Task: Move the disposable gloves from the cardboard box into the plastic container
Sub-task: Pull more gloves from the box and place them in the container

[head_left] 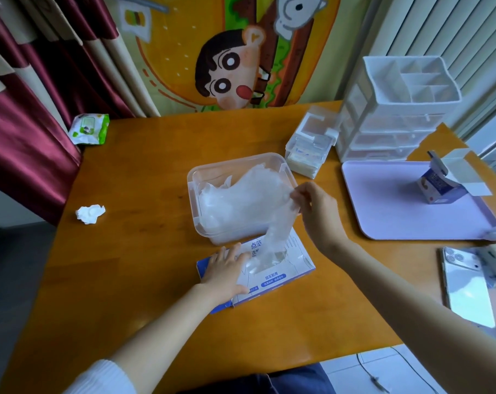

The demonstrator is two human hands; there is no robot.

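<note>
Now fingers (296, 196) of the right hand (318, 211) pinch a glove (278, 237), plastic container (195, 177) just left of them; nearer, straight fingers (235, 253) of the left hand (224, 273) press the cardboard box (272, 277).

One wide-angle camera sits on the person's head. It looks forward and down across the wooden table (144, 172) from its near edge, close above the left hand (224, 271) and right hand (318, 211), facing the curtain (28, 137) and cartoon hanging (227, 66) behind.

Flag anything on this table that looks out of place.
A crumpled white tissue lies loose on the wooden table, left of the plastic container. It looks like stray litter.
</note>
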